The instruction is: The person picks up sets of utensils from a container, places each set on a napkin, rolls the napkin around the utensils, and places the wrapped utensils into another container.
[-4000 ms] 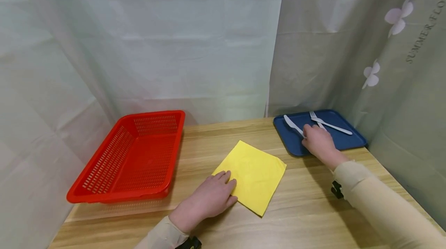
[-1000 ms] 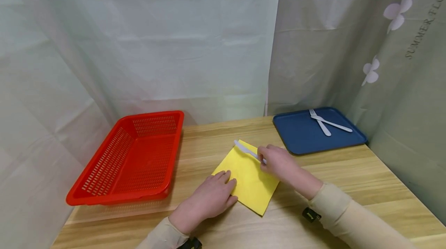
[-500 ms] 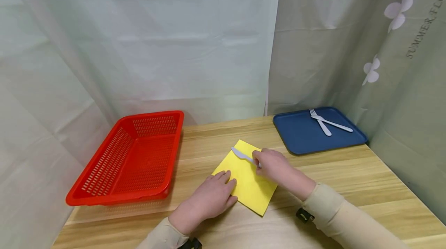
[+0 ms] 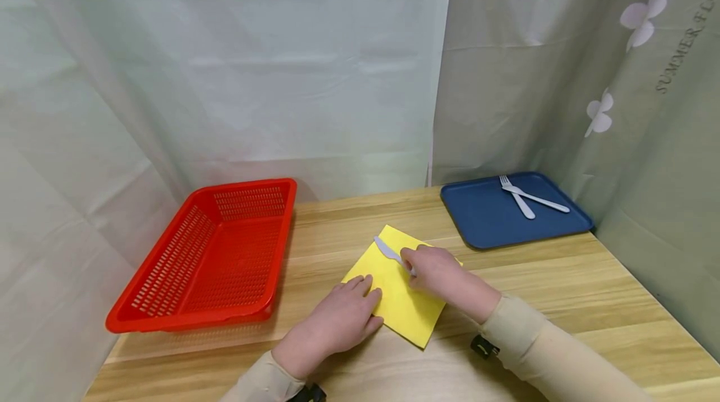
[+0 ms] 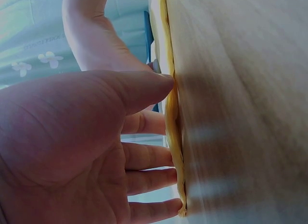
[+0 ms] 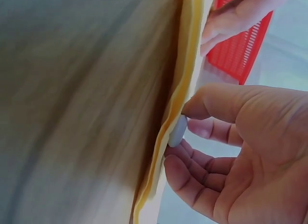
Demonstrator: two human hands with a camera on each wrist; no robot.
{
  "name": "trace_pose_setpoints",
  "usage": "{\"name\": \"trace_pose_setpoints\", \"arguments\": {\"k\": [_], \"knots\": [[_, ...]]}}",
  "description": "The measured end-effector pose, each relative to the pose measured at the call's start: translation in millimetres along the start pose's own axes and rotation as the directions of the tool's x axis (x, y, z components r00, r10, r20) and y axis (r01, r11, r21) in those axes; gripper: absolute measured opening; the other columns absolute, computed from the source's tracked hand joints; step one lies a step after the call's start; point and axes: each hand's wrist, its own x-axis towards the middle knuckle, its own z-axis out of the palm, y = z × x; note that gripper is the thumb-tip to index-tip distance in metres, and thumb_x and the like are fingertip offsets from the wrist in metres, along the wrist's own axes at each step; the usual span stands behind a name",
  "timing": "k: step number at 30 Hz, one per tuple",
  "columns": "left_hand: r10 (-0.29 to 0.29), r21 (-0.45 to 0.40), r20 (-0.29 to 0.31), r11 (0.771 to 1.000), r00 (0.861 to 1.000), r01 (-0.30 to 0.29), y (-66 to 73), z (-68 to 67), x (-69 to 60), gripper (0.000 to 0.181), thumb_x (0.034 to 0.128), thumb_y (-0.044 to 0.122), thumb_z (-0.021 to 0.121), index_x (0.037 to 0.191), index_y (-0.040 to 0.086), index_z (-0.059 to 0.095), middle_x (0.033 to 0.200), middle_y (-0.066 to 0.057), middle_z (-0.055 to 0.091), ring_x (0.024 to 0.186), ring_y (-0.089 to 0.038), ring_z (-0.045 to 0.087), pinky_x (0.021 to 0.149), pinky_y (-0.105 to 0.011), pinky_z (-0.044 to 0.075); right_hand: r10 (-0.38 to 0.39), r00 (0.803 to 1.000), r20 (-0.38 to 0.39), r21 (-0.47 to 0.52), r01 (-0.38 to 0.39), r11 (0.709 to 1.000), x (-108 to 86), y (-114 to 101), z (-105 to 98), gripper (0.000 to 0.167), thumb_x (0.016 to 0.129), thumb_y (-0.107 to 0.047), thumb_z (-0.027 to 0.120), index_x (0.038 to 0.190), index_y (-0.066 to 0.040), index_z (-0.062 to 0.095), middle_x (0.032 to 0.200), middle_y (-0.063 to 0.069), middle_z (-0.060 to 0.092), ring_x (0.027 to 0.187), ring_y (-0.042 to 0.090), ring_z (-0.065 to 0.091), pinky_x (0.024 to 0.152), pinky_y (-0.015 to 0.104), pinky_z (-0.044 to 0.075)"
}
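Note:
A yellow folded cloth or napkin (image 4: 416, 313) lies slantwise on the wooden table. On its upper part is a white knife (image 4: 387, 248), blade toward the upper left. My right hand (image 4: 441, 274) pinches the knife's handle, low over the cloth; in the right wrist view the handle end (image 6: 177, 131) shows between thumb and fingers. With fingers extended, my left hand (image 4: 337, 321) rests on the cloth's left edge. The left wrist view shows the left fingers (image 5: 149, 156) touching the cloth's edge (image 5: 171, 104).
A red perforated basket (image 4: 242, 258) stands at the left of the table. At the back right, a blue tray (image 4: 484, 217) holds a white fork (image 4: 504, 182) crossed with another white utensil (image 4: 542, 202). Curtains hang behind and at both sides.
The right hand has brought the knife from the blue tray onto the yellow cloth, then shifted slightly left and down. My left hand has stayed in place.

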Motion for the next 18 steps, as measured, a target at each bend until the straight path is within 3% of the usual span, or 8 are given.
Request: {"name": "trace_pose_setpoints", "arguments": {"k": [18], "knots": [[0.008,0.011,-0.005,1.0,1.0,-0.008,-0.5,0.6,0.5,0.047,0.1059,0.038,0.075,0.14,0.006,0.069,0.151,-0.023,0.062,0.139,-0.041,0.06,0.108,-0.057,0.054,0.021,0.999,0.027,0.031,-0.022,0.999,3.5,-11,0,0.03,0.093,-0.008,0.086,0.093,-0.014,0.057,0.08,0.003,0.054,0.072,0.021,0.051,0.066,0.038,0.047]]}}
